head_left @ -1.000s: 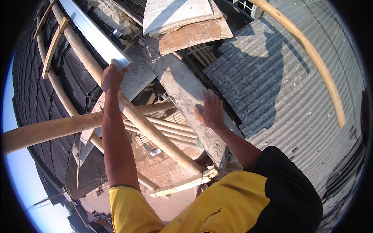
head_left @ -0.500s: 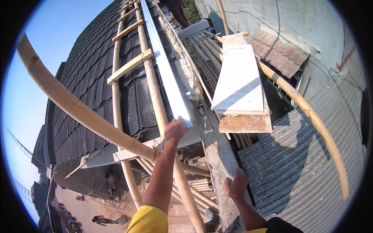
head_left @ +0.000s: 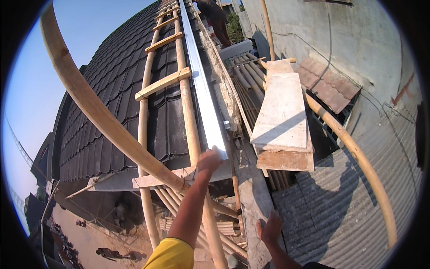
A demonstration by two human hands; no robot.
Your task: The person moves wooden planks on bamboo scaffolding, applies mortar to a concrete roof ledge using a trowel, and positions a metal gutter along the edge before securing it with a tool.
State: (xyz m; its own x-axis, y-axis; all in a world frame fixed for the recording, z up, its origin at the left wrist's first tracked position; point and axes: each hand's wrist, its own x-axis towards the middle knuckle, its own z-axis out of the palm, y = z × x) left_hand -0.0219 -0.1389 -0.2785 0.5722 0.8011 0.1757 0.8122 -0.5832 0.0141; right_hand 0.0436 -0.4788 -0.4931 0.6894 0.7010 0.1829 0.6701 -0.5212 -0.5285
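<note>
A long shiny metal flashing strip [head_left: 207,123] runs up along the edge of the dark tiled roof [head_left: 114,98]. My left hand [head_left: 209,161] is closed at its near end, with the fingertips over the metal. To the right, my right hand [head_left: 270,227] rests on the top of the rough concrete wall [head_left: 254,197], fingers apart and nothing in them. A bamboo ladder with wooden rungs [head_left: 163,85] lies on the tiles just left of the strip.
A thick bamboo pole [head_left: 96,112] crosses at left. White boards [head_left: 283,112] lie on bamboo poles beyond the wall. Corrugated sheeting [head_left: 309,215] and another bamboo pole [head_left: 358,134] are at right. A person [head_left: 212,18] stands at the far end. The ground [head_left: 85,228] lies far below.
The view has tilted upward, so the roof, boards and strip sit lower in the picture and more of the far person shows. My left hand stays at the strip's end, my right on the wall.
</note>
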